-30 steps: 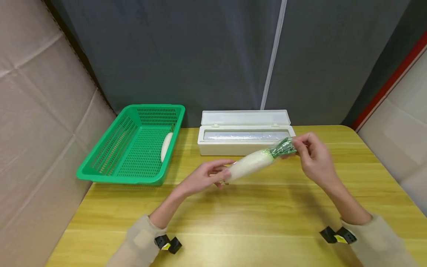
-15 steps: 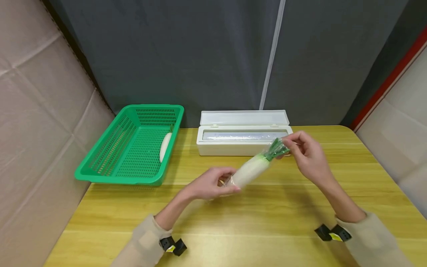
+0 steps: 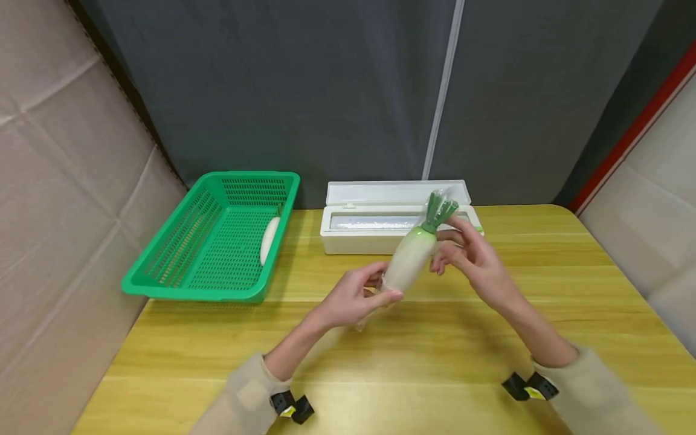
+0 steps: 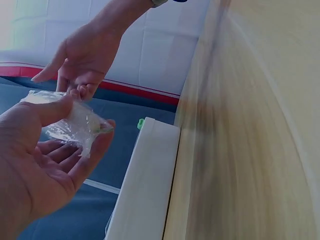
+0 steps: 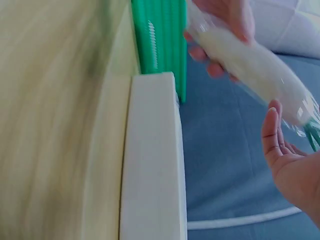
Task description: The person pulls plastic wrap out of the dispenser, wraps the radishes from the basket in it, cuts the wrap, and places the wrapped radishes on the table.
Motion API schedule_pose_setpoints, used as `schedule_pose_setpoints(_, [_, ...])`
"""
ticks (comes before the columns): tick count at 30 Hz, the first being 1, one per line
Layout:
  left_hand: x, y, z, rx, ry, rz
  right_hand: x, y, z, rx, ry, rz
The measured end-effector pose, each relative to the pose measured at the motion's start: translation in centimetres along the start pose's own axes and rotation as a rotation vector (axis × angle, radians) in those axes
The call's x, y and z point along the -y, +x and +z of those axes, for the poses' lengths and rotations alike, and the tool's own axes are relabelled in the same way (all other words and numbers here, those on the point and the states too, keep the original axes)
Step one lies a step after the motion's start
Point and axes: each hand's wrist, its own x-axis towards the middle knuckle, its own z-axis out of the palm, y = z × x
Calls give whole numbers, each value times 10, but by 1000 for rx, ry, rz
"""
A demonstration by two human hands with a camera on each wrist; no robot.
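Note:
A white radish (image 3: 409, 258) with cut green stalks (image 3: 438, 210) is wrapped in clear plastic film and held above the table, tilted with its stalks up and away. My left hand (image 3: 352, 297) grips its lower end, thumb on one side and fingers on the other. Crumpled film (image 4: 75, 125) bunches at that end in the left wrist view. My right hand (image 3: 481, 263) is beside the stalk end, its fingers loosely bent and not closed round the radish. In the right wrist view, those fingertips (image 5: 272, 112) are right at the film near the stalks.
Behind the hands stands a white cling film box (image 3: 353, 244), lid (image 3: 375, 192) raised and a film roll inside. A green basket (image 3: 190, 295) on the left holds another white radish (image 3: 269, 240). A dark grey partition (image 3: 326, 90) rises behind the wooden table (image 3: 424, 386).
The radish has swung more upright, its stalks moving up and left. My right hand has let go of the stalk end and shifted left; my left hand has moved slightly right, still gripping.

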Motion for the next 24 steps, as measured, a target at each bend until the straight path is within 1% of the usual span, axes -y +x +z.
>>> schedule_pose_setpoints(3, [0,4,6,-60,-10,18,-1,-1,10,53,-51,60])
schedule_pose_setpoints(5, [0,6,9,-83,-8,29,-2,-1,15,58,-92,100])
schedule_pose_setpoints(9, [-1,10,15,-103,-3,48,-2,0,21,25,-157,162])
schedule_pose_setpoints(12, [-1,12,18,-115,-9,55,-3,2,22,-11,-182,181])
schedule_pose_setpoints(17, [-2,16,21,-125,-23,73,-5,3,20,-45,-179,162])
schedule_pose_setpoints(24, [-3,19,23,-104,-32,65,-5,4,18,-100,-193,69])
